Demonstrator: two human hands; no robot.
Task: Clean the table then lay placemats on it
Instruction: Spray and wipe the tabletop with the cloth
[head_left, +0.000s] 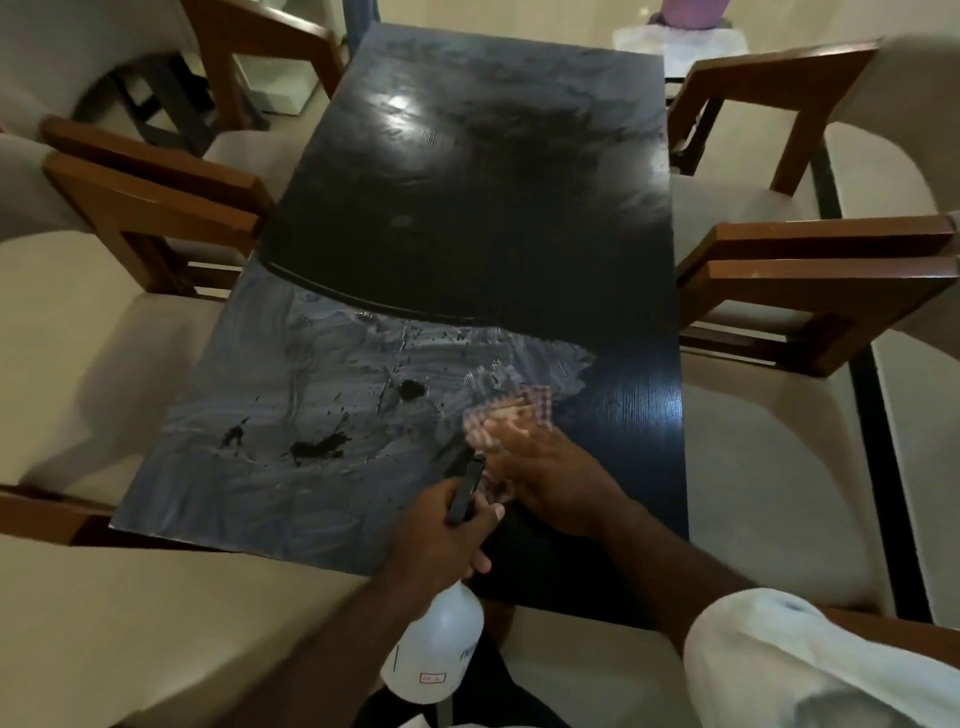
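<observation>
In the lower middle of the frame, the neck and black trigger of a white spray bottle (436, 649) are gripped by the left hand (441, 525), and the bottle's body is seen in front of the counter's near edge. Just to the right, the right hand (545, 478) is laid flat, fingers outstretched, on a checked cloth (483, 423), which is pressed against the dark counter (467, 234); both are blurred. Pale wet smears (311, 374) and several dark blots (317, 449) are seen across the counter's near left part. Cushioned wooden chairs (104, 322) are set along both sides.
</observation>
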